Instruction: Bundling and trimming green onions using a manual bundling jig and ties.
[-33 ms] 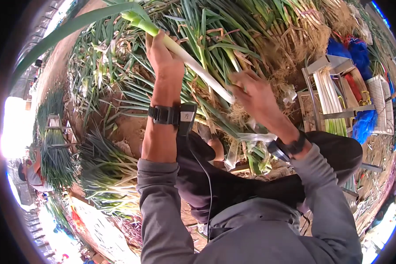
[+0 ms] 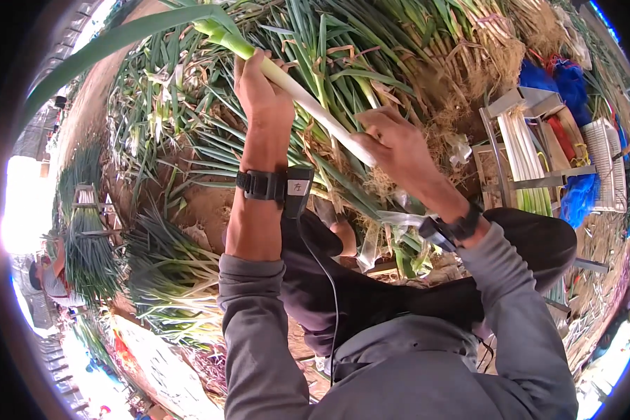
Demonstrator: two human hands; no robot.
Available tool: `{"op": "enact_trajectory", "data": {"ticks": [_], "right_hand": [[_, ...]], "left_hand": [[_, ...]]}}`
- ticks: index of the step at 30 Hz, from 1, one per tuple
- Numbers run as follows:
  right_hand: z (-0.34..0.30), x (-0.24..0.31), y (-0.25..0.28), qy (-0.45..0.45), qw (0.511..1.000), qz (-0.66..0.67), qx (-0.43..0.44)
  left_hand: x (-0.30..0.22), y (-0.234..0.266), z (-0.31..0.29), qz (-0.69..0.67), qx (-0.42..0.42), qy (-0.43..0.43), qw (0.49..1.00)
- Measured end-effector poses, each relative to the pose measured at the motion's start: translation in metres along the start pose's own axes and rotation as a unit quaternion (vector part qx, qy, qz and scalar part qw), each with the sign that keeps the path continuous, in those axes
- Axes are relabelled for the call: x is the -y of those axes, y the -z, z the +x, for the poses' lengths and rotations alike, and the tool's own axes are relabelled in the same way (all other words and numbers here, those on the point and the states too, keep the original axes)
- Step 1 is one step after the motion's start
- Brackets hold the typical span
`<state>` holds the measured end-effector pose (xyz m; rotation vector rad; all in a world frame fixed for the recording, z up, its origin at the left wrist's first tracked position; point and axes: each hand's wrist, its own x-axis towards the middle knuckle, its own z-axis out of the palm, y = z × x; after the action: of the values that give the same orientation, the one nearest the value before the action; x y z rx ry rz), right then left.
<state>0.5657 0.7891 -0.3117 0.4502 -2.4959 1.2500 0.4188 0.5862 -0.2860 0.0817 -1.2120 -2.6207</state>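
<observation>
Long green onion point(image 2: 315, 112) slants in air before person, green end left, white end right. Left hand point(image 2: 264, 98): fingers clamped round it, just below green part. Right hand point(image 2: 402, 147): has moved a bit, thumb now over white end, fingers bent in; cannot tell if they pinch. So white end seems to be spot getting worked on. Behind: big onion heap point(image 2: 371, 42). Off to right: metal rack point(image 2: 547, 182) with white stalks point(image 2: 516, 143), blue net point(image 2: 572, 89), white basket point(image 2: 604, 164).

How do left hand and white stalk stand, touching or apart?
Touching: head view shows the left hand wrapped around the white stalk near its green end.
</observation>
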Motion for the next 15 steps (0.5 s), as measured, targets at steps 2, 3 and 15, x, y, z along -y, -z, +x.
{"op": "enact_trajectory", "data": {"ticks": [2, 3, 15], "right_hand": [[0.008, -0.005, -0.014, -0.023, 1.0, 0.021, 0.003], [0.007, -0.009, -0.018, 0.007, 1.0, 0.009, -0.027], [0.007, -0.014, -0.011, -0.094, 0.983, 0.105, 0.121]], "left_hand": [[0.006, -0.008, -0.005, -0.002, -0.015, 0.012, 1.0], [0.007, -0.012, -0.006, 0.005, -0.001, 0.019, 1.0], [0.009, 0.004, -0.004, -0.027, 0.031, 0.055, 0.998]]}}
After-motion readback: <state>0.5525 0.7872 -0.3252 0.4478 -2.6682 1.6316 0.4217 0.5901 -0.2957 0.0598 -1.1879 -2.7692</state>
